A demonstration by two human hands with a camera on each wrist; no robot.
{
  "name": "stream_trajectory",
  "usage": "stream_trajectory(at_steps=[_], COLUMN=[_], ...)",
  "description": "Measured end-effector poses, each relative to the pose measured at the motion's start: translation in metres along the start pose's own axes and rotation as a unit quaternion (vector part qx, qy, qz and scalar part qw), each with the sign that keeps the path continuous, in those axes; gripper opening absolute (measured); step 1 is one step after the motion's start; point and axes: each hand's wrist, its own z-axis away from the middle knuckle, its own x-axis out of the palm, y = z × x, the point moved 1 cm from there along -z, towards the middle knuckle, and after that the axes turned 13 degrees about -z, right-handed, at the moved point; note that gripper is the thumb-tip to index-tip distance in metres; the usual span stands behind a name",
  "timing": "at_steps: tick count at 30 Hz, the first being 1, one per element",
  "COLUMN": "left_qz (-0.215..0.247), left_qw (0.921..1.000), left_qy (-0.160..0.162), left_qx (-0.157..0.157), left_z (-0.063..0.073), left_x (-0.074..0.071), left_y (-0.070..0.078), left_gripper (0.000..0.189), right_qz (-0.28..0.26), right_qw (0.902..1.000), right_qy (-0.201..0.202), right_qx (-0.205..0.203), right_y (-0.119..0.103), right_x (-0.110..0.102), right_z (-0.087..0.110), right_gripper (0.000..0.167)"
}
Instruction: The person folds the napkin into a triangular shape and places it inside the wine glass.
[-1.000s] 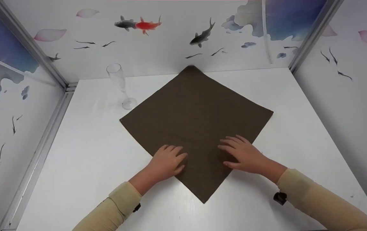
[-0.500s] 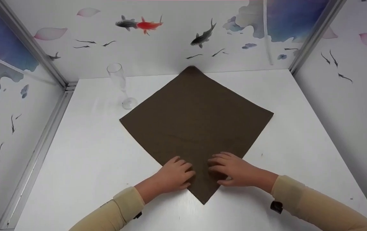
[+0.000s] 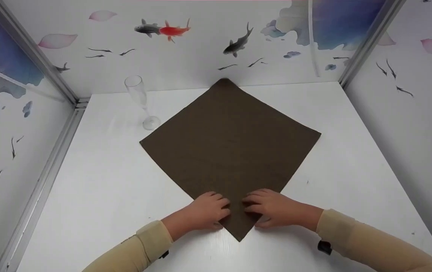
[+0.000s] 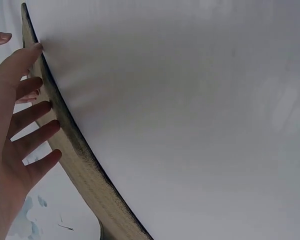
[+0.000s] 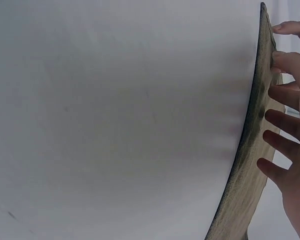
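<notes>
A square brown cloth napkin (image 3: 231, 143) lies flat like a diamond, one corner pointing at me and the far one meeting the back wall. Near its front corner my left hand (image 3: 208, 209) rests fingertips on the left edge area, thumb by the rim. Mirroring it, my right hand (image 3: 276, 207) touches the cloth across the right edge, its thumb low beside that edge. Both wrist views show the fingers spread and slightly bent over the fabric, with neither hand plainly pinching it. A clear champagne flute (image 3: 151, 122) stands beyond the napkin's left side.
The white table (image 3: 99, 181) extends around the napkin on both sides and in front. Printed panels with fish and petals enclose it: a back wall (image 3: 201, 56), a left wall (image 3: 31, 132) and a right wall (image 3: 408, 113), joined by metal corner posts.
Both hands have slid toward me along the napkin and drawn closer together near its front corner. Their thumbs have come down to the edges. Napkin and flute keep their places.
</notes>
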Motion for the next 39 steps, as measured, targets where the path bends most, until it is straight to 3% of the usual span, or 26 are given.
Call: stream_trajectory(at_steps=[8,11,14,18,20,24,29,34,39], left_qz=[-0.028,-0.030,-0.006,0.084,0.138,0.243,0.337,0.405,0.423], left_qw=[0.9972,0.9964,0.9968,0.9923,0.9855,0.9645,0.9337,0.9024,0.8929], left_qy=[0.061,0.074,0.078,0.085,0.086,0.063,0.040,0.024,0.024], left_qx=[0.031,0.030,0.011,-0.029,-0.048,-0.082,-0.114,-0.144,-0.151], left_z=[-0.002,-0.004,-0.006,-0.006,-0.006,-0.006,-0.005,-0.004,-0.003], left_x=[-0.002,0.000,0.002,0.005,0.006,0.007,0.007,0.010,0.012], left_y=[0.006,0.009,0.010,0.007,0.003,-0.003,-0.009,-0.012,-0.014], left_gripper=[0.016,0.013,0.011,0.008,0.009,0.012,0.009,0.007,0.005], right_qz=[0.003,0.002,0.002,0.006,0.008,0.003,-0.028,-0.047,-0.048], right_qw=[0.9999,0.9999,0.9998,0.9998,0.9998,1.0000,0.9989,0.9971,0.9962], right_qy=[-0.008,-0.006,-0.005,-0.001,0.001,-0.001,-0.003,0.003,0.035], right_qx=[-0.007,-0.012,-0.016,-0.020,-0.020,-0.008,0.038,0.060,0.063], right_y=[0.001,0.002,0.002,0.002,0.002,0.001,0.000,-0.002,-0.003], right_x=[0.002,0.003,0.003,0.003,0.003,0.001,-0.001,-0.001,-0.002], right_z=[0.000,0.000,0.000,0.000,0.000,0.000,-0.002,-0.003,-0.004], right_gripper=[0.047,0.047,0.046,0.050,0.053,0.053,0.034,0.032,0.023])
